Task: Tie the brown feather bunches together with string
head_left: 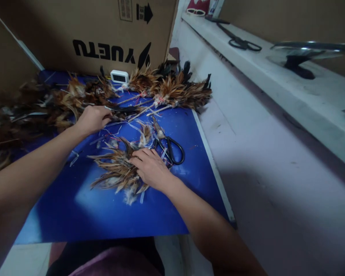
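On a blue table top (103, 214), my right hand (149, 166) is closed over the base of a fanned bundle of brown feathers (113, 168). The feather tips point left, with pale fluff at the lower edge. Just beyond that hand, scissors with black handles (175, 151) lie on the table, blades pointing away. My left hand (93, 119) is farther back, its fingers pinched together beside the loose brown feathers (71, 96). A dark feather (126, 109) lies close to its fingertips. What the pinch holds, if anything, is hidden.
Tied feather bundles with sticks (178, 92) lie at the back right, near a white digital timer (119, 77). Plastic strips (74, 158) are scattered about. A cardboard box (103, 34) stands behind. On the right ledge (264, 65) lies another pair of scissors (244, 44).
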The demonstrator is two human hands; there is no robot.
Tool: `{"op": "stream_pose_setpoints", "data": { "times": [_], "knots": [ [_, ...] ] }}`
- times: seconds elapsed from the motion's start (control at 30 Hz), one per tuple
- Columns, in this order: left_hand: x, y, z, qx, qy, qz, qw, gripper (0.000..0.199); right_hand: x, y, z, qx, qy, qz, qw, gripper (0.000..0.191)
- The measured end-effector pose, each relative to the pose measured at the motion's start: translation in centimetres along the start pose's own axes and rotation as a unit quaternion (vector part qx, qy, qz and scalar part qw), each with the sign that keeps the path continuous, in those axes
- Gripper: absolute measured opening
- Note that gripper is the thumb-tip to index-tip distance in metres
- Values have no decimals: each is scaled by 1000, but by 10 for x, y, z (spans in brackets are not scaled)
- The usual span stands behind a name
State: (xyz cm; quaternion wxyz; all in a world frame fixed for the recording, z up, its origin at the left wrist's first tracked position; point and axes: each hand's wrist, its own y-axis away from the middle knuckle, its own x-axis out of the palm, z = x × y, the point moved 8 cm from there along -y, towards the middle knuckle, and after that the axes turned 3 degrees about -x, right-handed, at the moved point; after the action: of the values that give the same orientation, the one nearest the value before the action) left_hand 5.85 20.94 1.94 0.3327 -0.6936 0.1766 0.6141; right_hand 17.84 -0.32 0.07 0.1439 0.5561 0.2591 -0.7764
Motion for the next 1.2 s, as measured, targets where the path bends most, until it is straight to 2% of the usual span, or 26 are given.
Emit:
{"op": "stream_pose_setpoints", "data": {
  "times": [0.13, 0.23, 0.3, 0.43, 0.5, 0.57, 0.63, 0.7, 0.83, 0.93, 1.0, 1.1, 1.2],
  "knots": [
    [-25, 16, 5, -78, 115, -77, 987, 21, 1, -1, -3, 2, -15, -6, 1000, 30],
    [-38, 32, 5, -119, 218, -95, 964, 22, 1, -2, -4, 2, -24, -9, 1000, 32],
    [-37, 44, 4, -163, 314, -71, 933, 21, 1, -2, -5, 5, -31, -10, 999, 34],
    [-25, 67, -15, -194, 519, 14, 832, 19, -3, -1, -9, 12, -96, -16, 995, 38],
    [-23, 77, -22, -209, 566, 25, 797, 18, -14, -1, -12, 23, -173, -59, 983, 37],
    [-22, 87, -28, -221, 580, 27, 784, 18, -32, 0, -15, 45, -240, -137, 960, 32],
    [-21, 95, -33, -226, 584, 34, 779, 18, -49, -1, -17, 78, -258, -212, 939, 27],
    [-20, 102, -40, -217, 585, 49, 780, 19, -59, -5, -14, 116, -244, -249, 930, 26],
    [-22, 113, -55, -192, 589, 75, 781, 20, -48, -29, -3, 152, -300, -215, 917, 40],
    [-20, 120, -63, -191, 580, 100, 785, 23, -29, -39, -5, 192, -389, -200, 879, 23],
    [-19, 123, -67, -183, 570, 108, 793, 28, -19, -40, -7, 208, -411, -195, 866, 14],
    [-16, 125, -74, -150, 549, 122, 813, 33, -14, -37, -5, 201, -394, -189, 877, 11],
    [-10, 127, -81, -118, 509, 157, 838, 34, -19, -35, 4, 157, -322, -190, 914, 15]
  ]
}}
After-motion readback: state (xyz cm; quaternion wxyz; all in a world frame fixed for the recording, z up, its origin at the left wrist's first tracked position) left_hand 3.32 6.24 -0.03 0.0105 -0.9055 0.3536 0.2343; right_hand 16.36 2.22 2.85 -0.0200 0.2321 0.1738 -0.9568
